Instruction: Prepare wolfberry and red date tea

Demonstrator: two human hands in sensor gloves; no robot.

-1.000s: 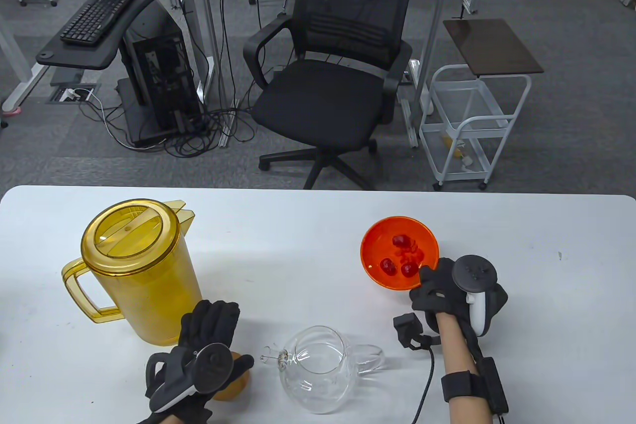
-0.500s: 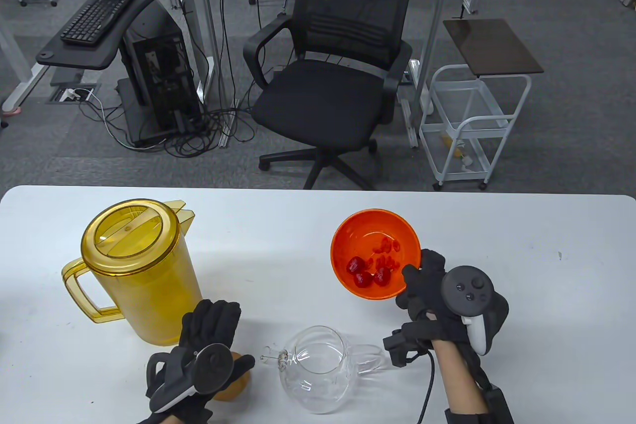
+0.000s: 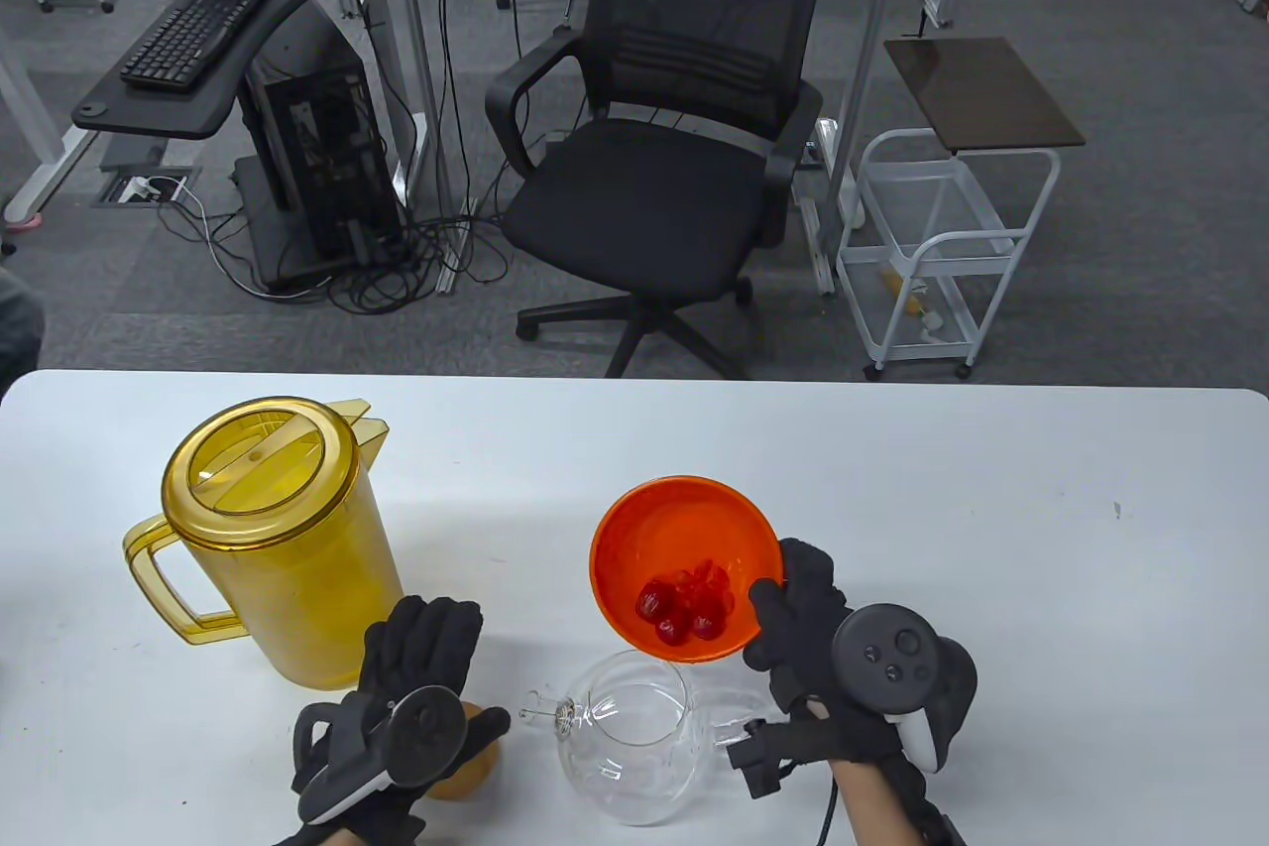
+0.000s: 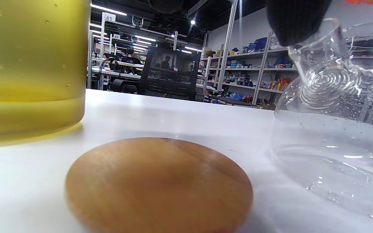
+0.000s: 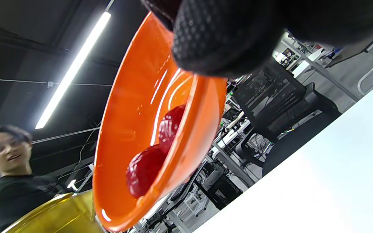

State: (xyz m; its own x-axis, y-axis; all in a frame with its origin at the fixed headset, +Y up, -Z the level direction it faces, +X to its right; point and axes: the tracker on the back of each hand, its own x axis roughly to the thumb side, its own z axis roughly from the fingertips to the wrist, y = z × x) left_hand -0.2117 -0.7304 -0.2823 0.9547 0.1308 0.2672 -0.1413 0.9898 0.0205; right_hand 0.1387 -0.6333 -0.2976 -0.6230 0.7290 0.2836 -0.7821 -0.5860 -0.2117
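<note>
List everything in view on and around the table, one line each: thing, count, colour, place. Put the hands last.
pitcher: one, yellow, lid on, left side of the table.
glass teapot: one, clear, lid off, near the front edge at centre.
wooden lid: one, brown, on the table left of the teapot, under the left hand.
bowl: one, orange, held tilted just above the teapot.
red dates: a few, red, gathered at the bowl's low side.
table: one, white.
office chair: one, black, behind the table.
cart: one, white, right of the chair.
keyboard: one, black, back left.
left hand: one, black glove, over the wooden lid.
right hand: one, black glove, grips the bowl's rim.
</note>
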